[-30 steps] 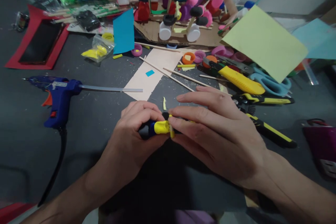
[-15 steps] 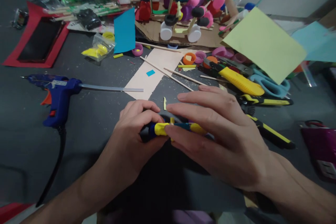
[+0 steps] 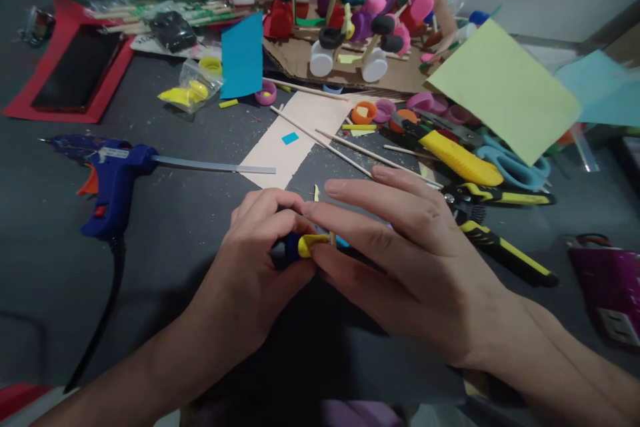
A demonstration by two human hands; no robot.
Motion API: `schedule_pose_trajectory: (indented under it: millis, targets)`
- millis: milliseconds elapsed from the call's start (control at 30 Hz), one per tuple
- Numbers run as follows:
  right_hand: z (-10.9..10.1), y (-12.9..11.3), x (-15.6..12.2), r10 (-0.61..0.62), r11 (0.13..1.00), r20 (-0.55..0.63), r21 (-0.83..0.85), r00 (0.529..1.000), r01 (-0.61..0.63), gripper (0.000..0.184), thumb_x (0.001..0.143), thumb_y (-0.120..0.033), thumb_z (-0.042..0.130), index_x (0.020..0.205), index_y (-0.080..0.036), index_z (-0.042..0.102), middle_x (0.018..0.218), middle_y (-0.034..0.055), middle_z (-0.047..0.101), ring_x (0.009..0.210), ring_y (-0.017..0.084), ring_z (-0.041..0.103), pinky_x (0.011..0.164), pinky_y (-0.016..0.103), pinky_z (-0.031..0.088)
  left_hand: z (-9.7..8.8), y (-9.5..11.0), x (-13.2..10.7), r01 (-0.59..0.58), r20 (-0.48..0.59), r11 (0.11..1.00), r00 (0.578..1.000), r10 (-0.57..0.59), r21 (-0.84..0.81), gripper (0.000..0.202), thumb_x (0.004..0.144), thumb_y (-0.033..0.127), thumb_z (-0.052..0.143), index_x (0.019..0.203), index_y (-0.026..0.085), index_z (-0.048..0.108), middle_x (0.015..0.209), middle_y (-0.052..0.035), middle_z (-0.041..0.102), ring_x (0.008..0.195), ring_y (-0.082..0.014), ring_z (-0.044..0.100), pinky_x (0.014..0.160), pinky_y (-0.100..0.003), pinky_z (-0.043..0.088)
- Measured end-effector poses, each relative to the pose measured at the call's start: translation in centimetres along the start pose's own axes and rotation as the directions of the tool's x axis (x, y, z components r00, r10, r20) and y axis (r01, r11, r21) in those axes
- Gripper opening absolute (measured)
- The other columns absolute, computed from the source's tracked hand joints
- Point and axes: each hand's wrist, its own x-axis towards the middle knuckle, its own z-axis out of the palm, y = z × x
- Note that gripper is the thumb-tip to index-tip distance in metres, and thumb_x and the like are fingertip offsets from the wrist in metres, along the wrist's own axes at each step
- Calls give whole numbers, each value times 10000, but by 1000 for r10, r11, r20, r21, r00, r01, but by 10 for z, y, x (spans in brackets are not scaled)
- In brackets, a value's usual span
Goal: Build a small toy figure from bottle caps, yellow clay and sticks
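Observation:
My left hand (image 3: pixel 270 240) is curled round a small craft piece with a dark blue end and a soft yellow clay-like part (image 3: pixel 309 245), gripping it between thumb and fingers. My right hand (image 3: pixel 395 247) comes in from the other side, its thumb pressed on the yellow part and its forefinger arched over the top. The other right fingers stay stretched and spread. A short stick stub and a bit of light blue show between the two hands. The rest of the craft piece is hidden behind my right fingers.
A blue glue gun (image 3: pixel 110 173) lies left with its cord. Beyond my hands are thin wooden sticks (image 3: pixel 325 143) on a pale paper strip (image 3: pixel 267 160). To the right are a yellow cutter (image 3: pixel 460 157), blue scissors (image 3: pixel 520 170) and pliers (image 3: pixel 505 253). Clay models (image 3: pixel 350 47) stand behind.
My right forefinger has come down and left over the craft piece, covering more of it. The yellow part looks reshaped and slightly tilted. My left hand has barely moved.

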Motion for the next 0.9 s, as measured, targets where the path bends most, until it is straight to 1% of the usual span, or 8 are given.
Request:
schedule_pose_trajectory:
  millis: [100, 267, 400, 567, 667, 767, 833, 900]
  targets:
    - [0, 0, 0, -9, 1000, -14, 17, 1000, 9, 311, 903, -105, 614, 1214, -103, 621, 1246, 121, 683, 1248, 169, 592, 1224, 336, 351, 0, 0, 0, 7, 0, 1000, 1000, -7, -5, 107, 842, 128, 685, 878, 224, 653, 1141, -11, 630, 1147, -210, 518, 980, -385, 415]
    - [3, 1, -1, 4, 999, -12, 39, 1000, -4, 310, 904, -103, 618, 1214, -111, 619, 1264, 125, 675, 1261, 169, 587, 1221, 351, 357, -1, -2, 0, -20, 1, 1000, 1000, 20, -6, 135, 835, 125, 692, 903, 236, 656, 1161, -1, 622, 1167, -209, 508, 998, -386, 407]
    - [3, 1, -1, 6, 999, -14, 47, 1000, -5, 282, 899, -99, 626, 1178, -139, 639, 1225, 100, 706, 1226, 179, 614, 1195, 374, 404, -1, -3, -1, -21, -6, 1000, 1000, 21, 14, 141, 831, 125, 684, 904, 242, 657, 1151, -1, 628, 1158, -218, 514, 987, -408, 410]
    - [-3, 5, -1, -20, 999, -34, 48, 999, 22, 170, 888, -122, 655, 1018, -230, 670, 1208, 46, 716, 1211, 209, 627, 1149, 428, 450, 2, -1, 2, -17, -27, 999, 999, 18, 35, 112, 800, 124, 695, 839, 216, 645, 1096, -26, 638, 1131, -239, 532, 971, -443, 410]
    - [-9, 9, -2, -40, 999, 3, 33, 999, 40, 127, 906, -206, 674, 1030, -233, 660, 1188, 47, 718, 1232, 234, 605, 1138, 443, 454, 2, 0, 2, -21, -45, 999, 999, 22, 26, 99, 796, 138, 695, 828, 217, 644, 1073, -27, 640, 1118, -242, 541, 965, -452, 407]
    - [-11, 13, -3, -45, 999, 65, 21, 997, 44, 222, 930, -315, 662, 1130, -225, 633, 1226, 67, 702, 1268, 263, 566, 1152, 484, 431, 0, 0, 1, 1, -13, 1000, 1000, -1, 6, 114, 801, 157, 695, 879, 235, 666, 1101, -18, 632, 1133, -235, 540, 979, -446, 404]
    - [-10, 14, -3, -33, 999, 84, 26, 996, 31, 252, 929, -330, 665, 1150, -218, 622, 1244, 70, 697, 1283, 274, 550, 1161, 513, 405, -3, 1, -1, 22, 26, 1000, 999, -22, -5, 136, 808, 168, 691, 917, 245, 668, 1145, -14, 619, 1164, -226, 530, 999, -430, 404]
    - [-8, 15, -4, -22, 999, 87, 47, 996, 17, 229, 921, -308, 674, 1124, -212, 630, 1234, 61, 707, 1278, 271, 554, 1167, 514, 383, -7, 3, -3, 23, 64, 1000, 998, -22, -16, 153, 830, 171, 666, 959, 252, 659, 1183, -9, 612, 1196, -211, 521, 1026, -407, 401]
